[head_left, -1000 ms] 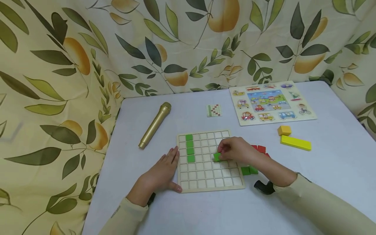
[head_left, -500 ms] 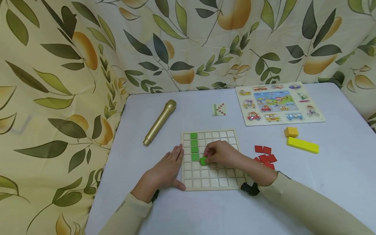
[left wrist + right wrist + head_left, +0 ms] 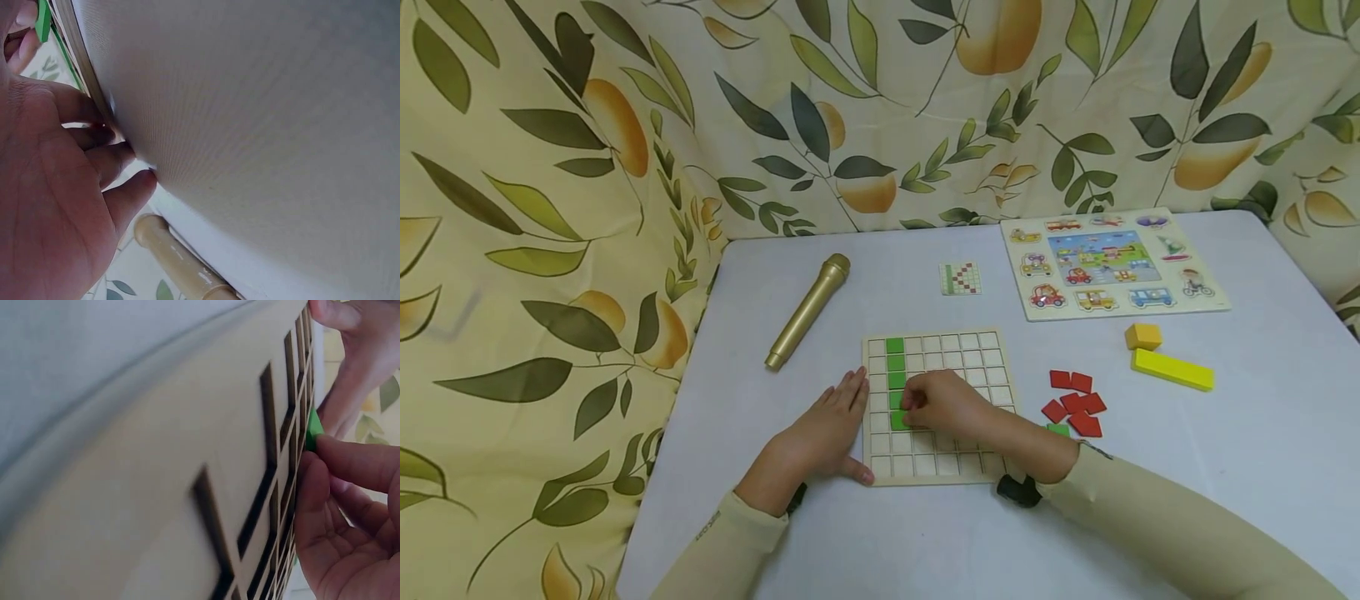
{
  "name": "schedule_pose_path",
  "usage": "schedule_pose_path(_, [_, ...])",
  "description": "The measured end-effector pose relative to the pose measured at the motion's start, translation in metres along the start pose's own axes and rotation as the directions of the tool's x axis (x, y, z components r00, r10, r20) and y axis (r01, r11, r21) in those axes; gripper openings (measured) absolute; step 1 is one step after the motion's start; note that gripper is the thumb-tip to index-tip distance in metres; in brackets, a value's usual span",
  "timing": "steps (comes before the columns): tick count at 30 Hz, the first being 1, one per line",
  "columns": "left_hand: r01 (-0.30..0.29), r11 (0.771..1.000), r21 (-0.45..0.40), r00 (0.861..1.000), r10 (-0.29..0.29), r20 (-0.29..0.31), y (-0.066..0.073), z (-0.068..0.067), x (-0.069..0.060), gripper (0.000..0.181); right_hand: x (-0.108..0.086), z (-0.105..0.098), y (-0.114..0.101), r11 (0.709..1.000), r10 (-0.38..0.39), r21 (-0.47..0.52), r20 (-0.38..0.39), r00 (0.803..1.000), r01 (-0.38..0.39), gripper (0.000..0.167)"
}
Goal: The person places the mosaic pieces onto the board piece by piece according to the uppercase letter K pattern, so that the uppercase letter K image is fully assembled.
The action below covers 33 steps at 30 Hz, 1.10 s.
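A wooden grid board (image 3: 955,468) lies on the table, with green tiles (image 3: 896,362) in a column in its second column from the left. The right hand (image 3: 951,404) pinches a green tile (image 3: 898,420) at the lower end of that column; in the right wrist view the green tile (image 3: 314,430) shows tilted at the fingertips. Along the board's left edge rests the left hand (image 3: 823,433), fingers extended and thumb at the lower left corner. Seen in the left wrist view, the left hand (image 3: 62,194) touches the board's side with its fingers.
Red tiles (image 3: 1084,425) and a partly hidden green tile (image 3: 1058,430) lie right of the board. Behind it are a small pattern card (image 3: 960,279) and a picture puzzle (image 3: 1037,312). A gold microphone (image 3: 807,314) lies left; a yellow bar (image 3: 1172,370) and orange block (image 3: 1143,337) lie right.
The right hand has carried the green tile leftward across the board to the lower end of the green column. The left hand has stayed at the board's left edge.
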<state>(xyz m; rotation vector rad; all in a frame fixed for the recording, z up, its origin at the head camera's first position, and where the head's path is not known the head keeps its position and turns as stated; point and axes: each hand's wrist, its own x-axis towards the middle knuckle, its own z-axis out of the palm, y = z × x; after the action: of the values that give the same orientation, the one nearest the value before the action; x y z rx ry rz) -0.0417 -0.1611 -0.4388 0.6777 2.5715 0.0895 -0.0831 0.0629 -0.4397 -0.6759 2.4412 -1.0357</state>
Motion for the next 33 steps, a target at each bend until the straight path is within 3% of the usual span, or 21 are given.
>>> schedule_pose_path(9, [-0.012, 1.0, -0.004, 1.0, 0.012, -0.012, 0.001, -0.003, -0.002, 0.136, -0.001, 0.008, -0.005, 0.996, -0.04, -0.082, -0.015, 0.999, 0.039, 0.009])
schedule_pose_path(14, [-0.003, 1.0, -0.013, 1.0, 0.002, -0.006, 0.002, -0.004, -0.002, 0.136, -0.007, 0.001, 0.002, 0.998, -0.04, -0.041, -0.034, 0.999, 0.038, 0.004])
schedule_pose_path(20, [0.002, 1.0, -0.023, 1.0, -0.002, -0.006, 0.001, 0.001, -0.002, 0.138, -0.041, -0.033, 0.027, 0.995, 0.097, 0.012, -0.107, 0.99, -0.096, 0.005])
schedule_pose_path(26, [-0.001, 1.0, -0.03, 1.0, 0.001, -0.006, 0.0, 0.005, -0.004, 0.139, -0.084, -0.063, 0.057, 0.973, 0.227, -0.012, -0.141, 0.964, -0.231, 0.01])
schedule_pose_path(33, [-0.01, 0.999, -0.034, 1.0, 0.01, -0.009, 0.002, 0.003, -0.002, 0.138, -0.124, -0.073, 0.077, 0.951, 0.297, -0.041, -0.147, 0.944, -0.306, 0.014])
